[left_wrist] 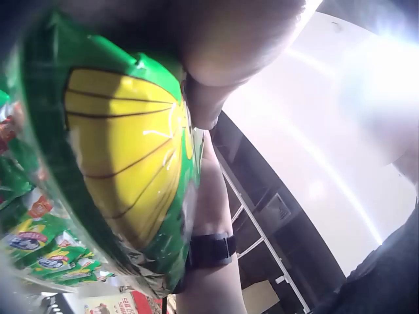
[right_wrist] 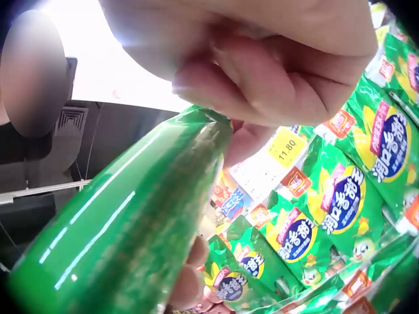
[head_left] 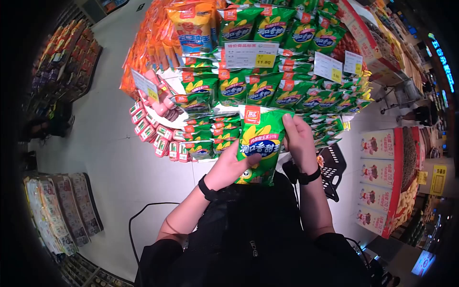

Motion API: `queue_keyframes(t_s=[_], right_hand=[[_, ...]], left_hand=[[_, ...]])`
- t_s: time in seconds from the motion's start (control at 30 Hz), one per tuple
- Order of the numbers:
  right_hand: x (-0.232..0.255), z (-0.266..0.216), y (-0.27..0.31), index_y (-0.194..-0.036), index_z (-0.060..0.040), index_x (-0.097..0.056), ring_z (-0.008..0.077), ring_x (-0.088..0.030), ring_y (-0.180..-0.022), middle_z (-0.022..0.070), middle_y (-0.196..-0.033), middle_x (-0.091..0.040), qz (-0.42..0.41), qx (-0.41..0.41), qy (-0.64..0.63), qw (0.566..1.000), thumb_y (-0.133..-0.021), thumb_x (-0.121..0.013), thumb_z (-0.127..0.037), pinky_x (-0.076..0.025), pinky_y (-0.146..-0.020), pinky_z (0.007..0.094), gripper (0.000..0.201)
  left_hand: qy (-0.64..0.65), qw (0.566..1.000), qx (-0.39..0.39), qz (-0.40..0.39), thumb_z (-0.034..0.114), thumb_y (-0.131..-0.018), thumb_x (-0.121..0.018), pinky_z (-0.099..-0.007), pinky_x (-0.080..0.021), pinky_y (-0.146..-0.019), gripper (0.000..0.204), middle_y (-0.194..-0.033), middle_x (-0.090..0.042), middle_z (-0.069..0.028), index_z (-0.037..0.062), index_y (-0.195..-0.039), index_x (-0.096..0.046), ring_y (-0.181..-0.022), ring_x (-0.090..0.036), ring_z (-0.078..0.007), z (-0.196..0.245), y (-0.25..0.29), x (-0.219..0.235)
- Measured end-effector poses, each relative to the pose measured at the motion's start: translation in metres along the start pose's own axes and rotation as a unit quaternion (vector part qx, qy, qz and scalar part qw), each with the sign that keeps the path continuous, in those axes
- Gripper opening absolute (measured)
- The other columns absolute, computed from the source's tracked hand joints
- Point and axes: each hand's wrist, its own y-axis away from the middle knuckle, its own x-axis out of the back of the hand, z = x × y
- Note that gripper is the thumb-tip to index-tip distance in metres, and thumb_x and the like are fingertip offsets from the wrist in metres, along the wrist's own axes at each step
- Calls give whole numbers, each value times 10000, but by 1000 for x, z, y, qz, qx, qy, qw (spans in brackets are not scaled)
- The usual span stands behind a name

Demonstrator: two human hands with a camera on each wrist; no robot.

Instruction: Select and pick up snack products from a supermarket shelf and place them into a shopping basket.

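A green snack bag [head_left: 260, 129] with yellow corn pictures and a red logo is held up in front of the chest, its printed face toward the head camera. My left hand [head_left: 229, 165] grips its lower left side, thumb across the front. At the upper right edge my right hand [head_left: 300, 138] pinches the bag between thumb and curled fingers. In the right wrist view the plain green side of the bag [right_wrist: 118, 222] shows, with left fingertips [right_wrist: 190, 278] behind it. The left wrist view shows a large yellow print on the bag [left_wrist: 124, 150] close up.
Behind the bag stands a round display of matching green bags [head_left: 234, 86], with price signs [head_left: 251, 55], orange packs [head_left: 191, 28] and pink packs [head_left: 162, 138]. A black basket [head_left: 331, 170] is right of the body. Cartons [head_left: 375, 182] stand farther right, stacked goods [head_left: 60, 210] left.
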Motion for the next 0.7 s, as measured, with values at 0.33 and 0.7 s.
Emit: queue_keyframes(t_s=[0.33,0.7], right_hand=[[-8,24,3,-1214,-61,-724,32,-538,-643,-48,-848,-689,-54,-109,38,992,-1118,-684,-290,-406,-569,225,251],[-29,33,7,-1183,-79,-749,21,-510,-628,-68,-811,-659,-107,-111,58,986,-1102,-720,-290,-395,-567,223,228]], left_hand=[[-29,999,-7,28,226,-1067,-804,-326,-558,-1055,489,-1343,-743,-50,11,-1465,-616,-1203,-693,-129,-5,8,9],[-51,996,-46,64,392,-1177,-612,-375,-508,-1141,536,-1413,-692,-124,-15,-1518,-539,-1310,-648,-200,-9,14,32]])
